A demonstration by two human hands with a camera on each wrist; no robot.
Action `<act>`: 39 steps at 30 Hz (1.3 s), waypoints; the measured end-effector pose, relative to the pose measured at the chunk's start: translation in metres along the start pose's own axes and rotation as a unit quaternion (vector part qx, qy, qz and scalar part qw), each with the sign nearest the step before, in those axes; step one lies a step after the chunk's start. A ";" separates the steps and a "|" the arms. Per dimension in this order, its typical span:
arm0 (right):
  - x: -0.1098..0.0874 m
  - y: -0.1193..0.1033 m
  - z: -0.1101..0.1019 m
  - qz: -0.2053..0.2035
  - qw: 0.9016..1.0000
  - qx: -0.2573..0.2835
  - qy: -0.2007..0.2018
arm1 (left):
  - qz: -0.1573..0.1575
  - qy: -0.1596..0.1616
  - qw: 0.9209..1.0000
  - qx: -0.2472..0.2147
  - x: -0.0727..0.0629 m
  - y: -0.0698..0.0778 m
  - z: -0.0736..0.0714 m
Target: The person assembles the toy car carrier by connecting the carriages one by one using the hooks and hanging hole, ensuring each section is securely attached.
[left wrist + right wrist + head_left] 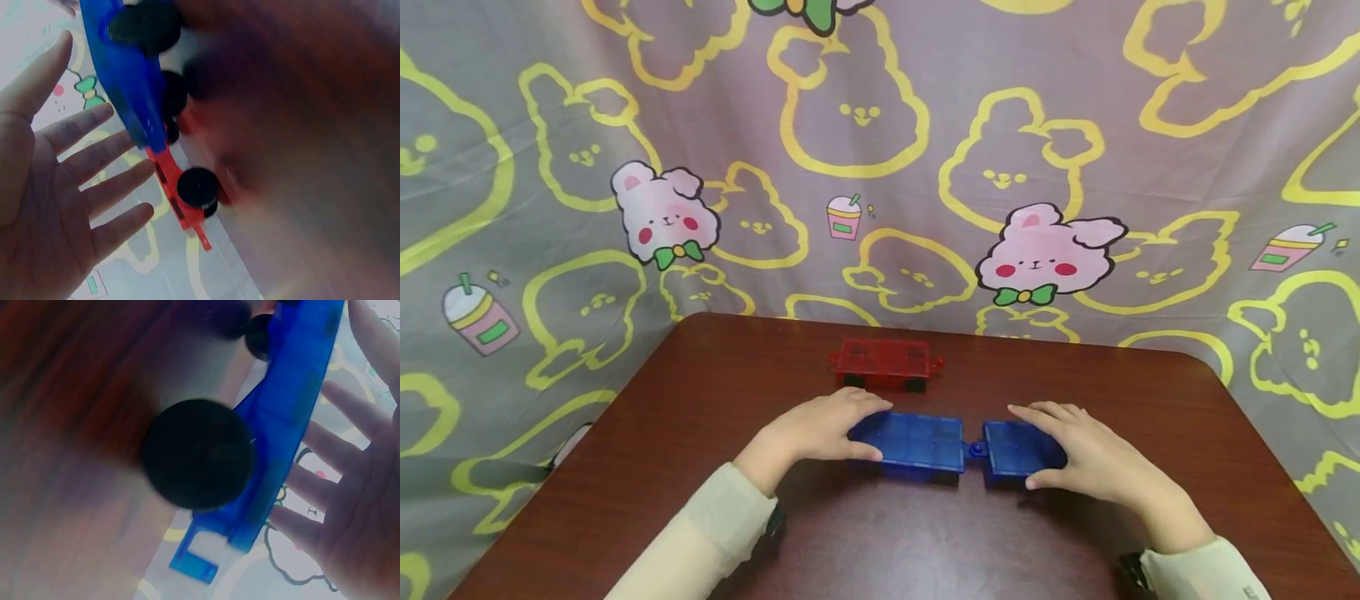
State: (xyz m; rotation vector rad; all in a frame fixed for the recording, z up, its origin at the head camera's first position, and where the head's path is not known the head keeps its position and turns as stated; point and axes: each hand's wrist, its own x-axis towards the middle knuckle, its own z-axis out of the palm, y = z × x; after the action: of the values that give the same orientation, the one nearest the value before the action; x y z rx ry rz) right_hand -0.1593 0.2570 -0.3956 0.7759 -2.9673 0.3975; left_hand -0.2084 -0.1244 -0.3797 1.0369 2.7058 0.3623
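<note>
Two see-through blue toy car bases on black wheels stand in line on the table, joined by a hitch between them. Around the far-left end of the left blue car base is my left hand, its thumb and fingers spread apart. In the left wrist view those fingers look straight beside the blue side. Over the right end of the right blue car base spreads my right hand, covering part of it. The right wrist view shows straight fingers along its edge and a large black wheel.
Behind the blue pair, a see-through red toy car base with black wheels and a hitch at each end stands on the brown table. A grey curtain with yellow outlines and pink rabbit heads hangs along the table's back and sides.
</note>
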 end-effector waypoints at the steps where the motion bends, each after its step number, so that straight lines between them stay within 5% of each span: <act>1: 0.002 -0.001 0.000 -0.003 1.000 0.006 0.003 | -0.002 0.002 1.000 -0.002 0.002 -0.003 -0.003; 9: 0.017 -0.020 0.002 -0.006 0.999 0.042 0.000 | -0.007 0.065 0.998 -0.009 0.022 -0.043 -0.027; 17: 0.036 -0.039 0.009 -0.020 0.997 0.071 -0.024 | -0.039 0.101 0.994 -0.013 0.043 -0.068 -0.039; 27: 0.057 -0.058 0.023 -0.063 0.992 0.098 -0.049 | -0.053 0.080 0.994 -0.059 0.061 -0.082 -0.031; 39: 0.071 -0.074 0.034 -0.078 0.988 0.107 -0.081 | -0.042 0.083 0.993 -0.072 0.076 -0.080 -0.022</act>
State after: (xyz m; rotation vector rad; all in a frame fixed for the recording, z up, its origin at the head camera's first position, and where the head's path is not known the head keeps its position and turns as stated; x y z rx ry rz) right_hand -0.1849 0.1520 -0.4029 1.1038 -3.0162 0.6806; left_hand -0.3193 -0.1339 -0.3925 0.8866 2.8067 0.6450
